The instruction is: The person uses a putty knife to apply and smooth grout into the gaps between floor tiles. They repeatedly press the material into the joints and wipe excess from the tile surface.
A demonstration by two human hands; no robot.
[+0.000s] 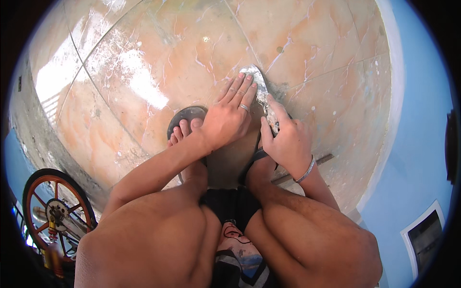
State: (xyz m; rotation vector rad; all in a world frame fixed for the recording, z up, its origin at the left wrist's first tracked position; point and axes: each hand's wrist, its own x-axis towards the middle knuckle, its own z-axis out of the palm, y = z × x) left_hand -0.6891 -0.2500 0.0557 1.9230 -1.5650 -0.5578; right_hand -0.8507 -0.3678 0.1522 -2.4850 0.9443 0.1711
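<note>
Nearest the camera we see two bare, bent legs (139,235), spread in a squat over glossy, orange-and-beige marbled floor tiles (336,91). Between the feet and ahead of them lies the long, silvery metal scraper with a crusted, pale-and-dark handle (261,89), its blade against the tile. A dark grey, roughened patch (281,90) sits just right of the blade, and pale specks dot the tiles elsewhere; we judge the work on this spot to be under way, with those marks left, though we cannot tell how much is done. Our right hand (290,141) is clamped on the handle, its index finger stretched along the top and its thumb at the left side. Our left hand (229,120) lies flat, fingers straight and nearly together, their tips apparently touching the blade's left side
</note>
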